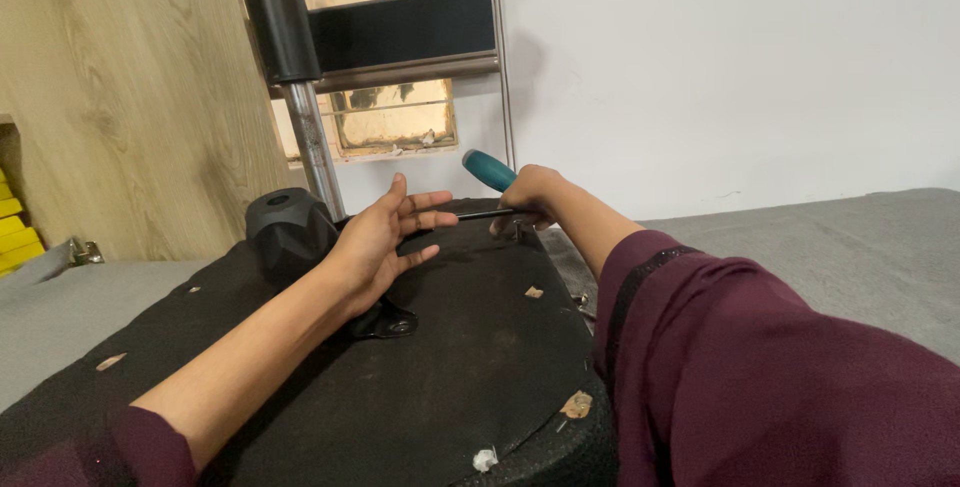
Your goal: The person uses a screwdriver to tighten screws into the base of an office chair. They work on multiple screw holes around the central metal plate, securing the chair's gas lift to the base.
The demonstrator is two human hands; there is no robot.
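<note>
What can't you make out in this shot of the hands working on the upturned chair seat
- Head view: the screwdriver tip and the fastener it meets are hidden behind the right hand.
- The black bracket on the seat underside is mostly covered by the left hand and wrist.
- The gas cylinder top is cut off by the upper edge.
- The yellow items at the left edge are cut off.

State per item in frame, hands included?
Left hand: open, fingers spread, resting by the black knob.
Right hand: closed around the screwdriver, teal handle up, shaft lying level.
Gas cylinder: upright, rod extended.
Seat underside: facing up, fabric torn in spots.
Bracket: flat on the seat.
</note>
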